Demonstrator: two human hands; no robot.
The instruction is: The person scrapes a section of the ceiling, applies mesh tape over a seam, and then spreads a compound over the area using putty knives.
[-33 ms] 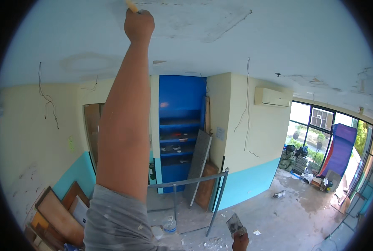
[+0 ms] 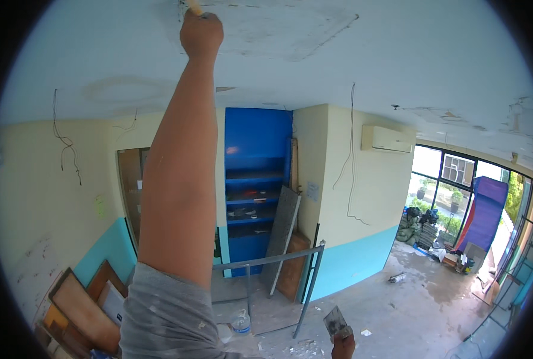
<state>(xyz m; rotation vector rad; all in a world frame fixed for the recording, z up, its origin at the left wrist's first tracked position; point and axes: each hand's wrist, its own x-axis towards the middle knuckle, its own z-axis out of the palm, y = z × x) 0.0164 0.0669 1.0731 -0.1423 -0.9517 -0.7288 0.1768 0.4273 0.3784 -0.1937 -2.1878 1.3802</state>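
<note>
My left arm, in a grey sleeve, stretches straight up to the ceiling. My left hand is closed around a tool with a pale yellow handle; its far end is cut off by the top edge, so its kind is unclear. Beside the hand is a rough ceiling patch with cracked, stained edges. Low in the view, my right hand grips a flat, wide-bladed putty knife, its grey blade tilted upward and smeared. Only the fingers of that hand show.
A grey metal frame stands ahead, near a clear plastic bottle. Boards lean at the left wall. A grey panel leans by blue shelves. Wires hang from the ceiling. A ladder stands right.
My left hand and the tool have shifted slightly down and right in the view. The room has slid slightly left; my right hand stays nearly where it was.
</note>
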